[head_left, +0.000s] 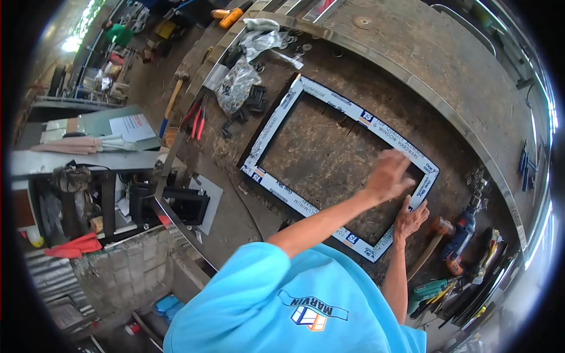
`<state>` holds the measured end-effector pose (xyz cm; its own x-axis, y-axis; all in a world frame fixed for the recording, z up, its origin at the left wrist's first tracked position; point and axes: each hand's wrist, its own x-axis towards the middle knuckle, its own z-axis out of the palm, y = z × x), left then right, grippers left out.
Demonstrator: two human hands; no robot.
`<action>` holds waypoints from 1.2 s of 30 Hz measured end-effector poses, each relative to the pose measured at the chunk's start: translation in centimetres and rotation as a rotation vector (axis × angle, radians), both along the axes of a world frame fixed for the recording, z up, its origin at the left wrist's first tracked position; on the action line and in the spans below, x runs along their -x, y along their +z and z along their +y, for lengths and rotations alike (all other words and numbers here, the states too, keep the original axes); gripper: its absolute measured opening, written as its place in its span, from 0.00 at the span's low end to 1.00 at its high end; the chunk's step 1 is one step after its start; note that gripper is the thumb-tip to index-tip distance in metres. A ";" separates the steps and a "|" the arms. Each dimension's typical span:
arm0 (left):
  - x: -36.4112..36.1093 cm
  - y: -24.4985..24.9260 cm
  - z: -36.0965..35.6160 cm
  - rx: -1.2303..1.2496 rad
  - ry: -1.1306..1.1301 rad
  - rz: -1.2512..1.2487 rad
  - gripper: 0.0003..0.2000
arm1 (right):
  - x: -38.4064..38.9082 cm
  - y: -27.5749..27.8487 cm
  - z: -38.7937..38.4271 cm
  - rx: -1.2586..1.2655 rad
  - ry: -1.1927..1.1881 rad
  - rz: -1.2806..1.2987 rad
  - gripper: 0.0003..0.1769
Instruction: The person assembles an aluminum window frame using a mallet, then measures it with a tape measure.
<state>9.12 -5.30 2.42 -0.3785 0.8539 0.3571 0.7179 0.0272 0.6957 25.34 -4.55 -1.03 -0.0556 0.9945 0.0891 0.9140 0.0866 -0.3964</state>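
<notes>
A rectangular aluminum window frame [282, 190] lies flat on the worn wooden workbench, covered in white printed protective film. My right hand [410, 219] grips its short right side near the lower edge, fingers wrapped over the bar. My left hand [385, 177] is blurred by motion above the frame's opening, near the upper right corner. Its thumb and fingers are apart, and the fingertips overlap the long upper bar in this view. Nothing shows in the left hand.
Right of the frame lie a hammer [432, 241], a blue power drill [462, 238] and a green-handled tool [428, 290]. Red-handled pliers [199, 122], a clear plastic bag [236, 85] and black fittings [254, 100] sit to the left. A metal rail [406, 73] borders the far side.
</notes>
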 end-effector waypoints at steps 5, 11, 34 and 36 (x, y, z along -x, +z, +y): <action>14.4 0.4 -17.2 0.139 0.586 0.088 0.21 | 2.4 2.1 0.5 -0.115 -0.003 0.069 0.33; 25.7 -0.4 -24.0 0.554 0.599 -0.004 0.48 | 19.5 7.1 3.1 0.052 0.640 0.153 0.37; 34.9 -2.6 -7.6 0.101 0.005 0.381 0.20 | 31.5 0.9 -2.4 -0.104 0.580 0.114 0.14; 36.2 -5.7 -5.5 0.186 -0.055 0.238 0.13 | 31.5 3.7 -6.5 -0.234 0.609 0.242 0.16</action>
